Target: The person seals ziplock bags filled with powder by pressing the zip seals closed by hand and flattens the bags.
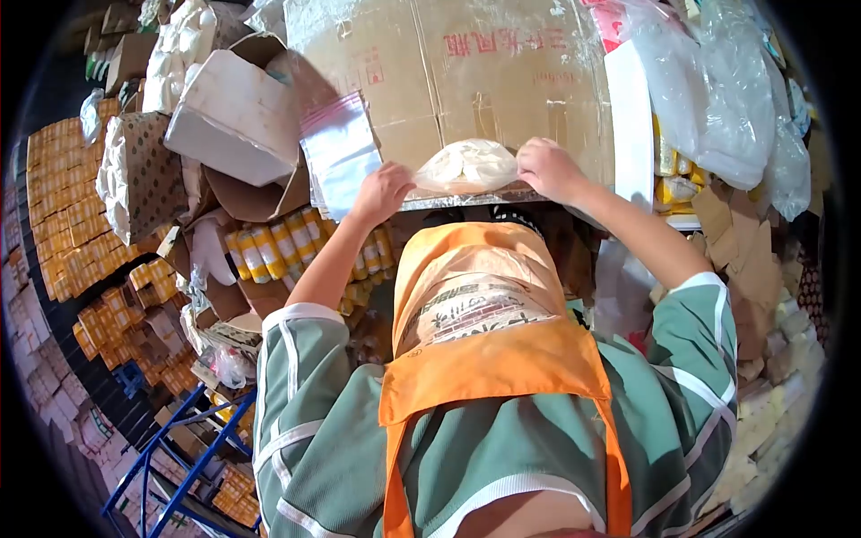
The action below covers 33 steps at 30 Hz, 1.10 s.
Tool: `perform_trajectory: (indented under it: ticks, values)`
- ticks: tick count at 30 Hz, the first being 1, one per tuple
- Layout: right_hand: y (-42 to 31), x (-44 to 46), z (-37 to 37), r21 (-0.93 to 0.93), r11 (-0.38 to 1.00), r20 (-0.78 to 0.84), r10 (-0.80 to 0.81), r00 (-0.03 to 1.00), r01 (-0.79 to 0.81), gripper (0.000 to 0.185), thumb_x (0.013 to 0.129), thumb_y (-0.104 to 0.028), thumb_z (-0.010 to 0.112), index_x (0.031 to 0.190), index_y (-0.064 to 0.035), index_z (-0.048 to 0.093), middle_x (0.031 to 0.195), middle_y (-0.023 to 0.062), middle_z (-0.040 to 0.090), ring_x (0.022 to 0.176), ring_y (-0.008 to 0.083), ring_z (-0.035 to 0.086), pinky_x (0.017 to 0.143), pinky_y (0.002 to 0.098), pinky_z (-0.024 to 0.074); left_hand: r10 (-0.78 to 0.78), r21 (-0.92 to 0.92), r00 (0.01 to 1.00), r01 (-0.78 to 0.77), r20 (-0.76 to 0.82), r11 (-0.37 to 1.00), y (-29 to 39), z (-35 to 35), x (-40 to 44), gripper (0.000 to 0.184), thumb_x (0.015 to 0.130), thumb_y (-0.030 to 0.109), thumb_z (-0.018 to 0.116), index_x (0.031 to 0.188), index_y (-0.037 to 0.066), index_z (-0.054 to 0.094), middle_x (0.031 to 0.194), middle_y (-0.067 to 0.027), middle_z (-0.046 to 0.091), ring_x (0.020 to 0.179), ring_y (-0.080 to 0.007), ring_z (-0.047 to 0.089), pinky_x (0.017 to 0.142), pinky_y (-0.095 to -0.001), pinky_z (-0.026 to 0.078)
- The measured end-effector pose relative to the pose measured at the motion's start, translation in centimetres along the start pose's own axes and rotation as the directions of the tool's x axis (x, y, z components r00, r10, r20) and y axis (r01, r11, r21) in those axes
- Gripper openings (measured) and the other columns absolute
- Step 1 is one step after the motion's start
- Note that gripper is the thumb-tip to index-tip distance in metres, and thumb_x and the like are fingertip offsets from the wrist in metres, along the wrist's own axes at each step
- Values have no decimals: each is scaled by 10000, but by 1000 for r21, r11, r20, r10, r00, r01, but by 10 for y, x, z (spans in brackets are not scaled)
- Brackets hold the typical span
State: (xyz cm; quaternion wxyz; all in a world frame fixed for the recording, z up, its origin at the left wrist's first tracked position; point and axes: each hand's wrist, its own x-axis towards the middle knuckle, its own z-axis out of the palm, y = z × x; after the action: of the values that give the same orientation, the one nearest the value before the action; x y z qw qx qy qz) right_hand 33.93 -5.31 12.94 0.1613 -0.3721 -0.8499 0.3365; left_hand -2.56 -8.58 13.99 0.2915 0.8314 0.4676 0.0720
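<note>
A clear plastic bag (468,165) with pale, cream-coloured contents lies at the near edge of a cardboard-covered table (502,99). My left hand (384,190) pinches the bag's left corner between closed fingertips. At the opposite corner, the fingers of my right hand (549,170) are closed on the bag too. The bag is stretched between both hands. What exactly is inside it cannot be made out. Just left of my left hand lies a stack of flat zip bags (343,148) with a pink-purple top strip.
A white foam box (235,117) stands in an open carton at the left. Yellow-wrapped packets (278,247) are stacked below it. Large clear plastic bags (731,99) hang at the right beside a white panel (630,125). A blue metal frame (170,457) is at lower left.
</note>
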Motion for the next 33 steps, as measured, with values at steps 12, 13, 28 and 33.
perform_trajectory:
  ticks: [12,13,28,33]
  values:
    - [41,19,37,553,783,129,256,958,-284,66,825,-38,657,823,8,610,716,63,637,680,155,592,635,315,469,22,41,999,-21,-26,999,48,80,84,572,737,342,763,1200,92,538,1042,-112,640,996,-323,624,907,-455,466]
    - [29,23,30,456,850,125,233,964,-264,67,828,-41,662,833,4,612,702,56,626,674,139,584,619,316,459,87,61,988,-80,-125,995,40,90,90,491,750,381,750,1107,98,567,975,-97,654,931,-296,645,835,-440,501]
    - [66,40,51,450,523,390,614,686,-724,142,888,-175,697,885,-35,726,745,-19,644,663,59,533,604,219,417,-303,-158,953,299,-2,941,2,103,116,548,847,627,594,766,90,674,724,-139,675,712,-340,664,629,-440,522]
    - [75,34,61,592,445,313,642,700,-672,185,913,-208,679,842,-43,726,697,-34,616,609,49,493,577,213,393,-318,-253,930,267,-187,930,36,131,127,463,860,534,618,753,84,638,698,-138,654,689,-359,644,604,-451,498]
